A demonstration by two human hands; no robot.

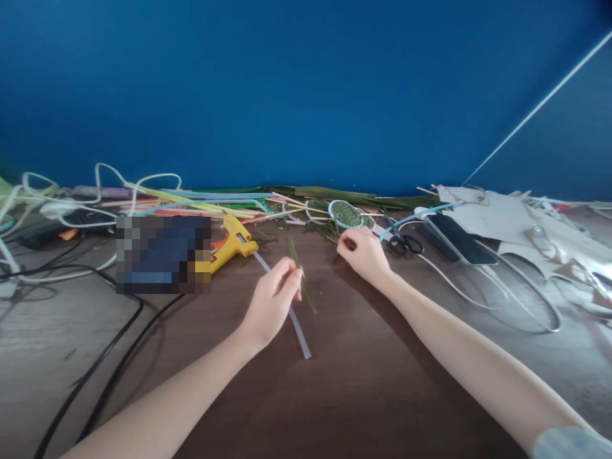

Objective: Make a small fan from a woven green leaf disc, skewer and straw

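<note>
My left hand [275, 296] pinches a thin green leaf strip [308, 296] between thumb and fingers, above the brown table. Under that hand runs a translucent glue stick [299, 335], its far end at a yellow glue gun [234, 245]. Farther back on the right, my right hand [366, 255] has its fingertips closed beside cut green leaf bits [329, 231]; whatever lies between them is too small to make out. Just behind it is a round blue-rimmed piece [345, 214] filled with green bits. Black-handled scissors [405, 244] lie to its right.
Coloured sticks [201, 205] and long green leaves [335, 192] line the blue wall. White cables [100, 220] and black cables [112, 376] cross the left side. A dark phone [461, 239], a looped white cable [549, 315] and crumpled white sheets [502, 213] occupy the right.
</note>
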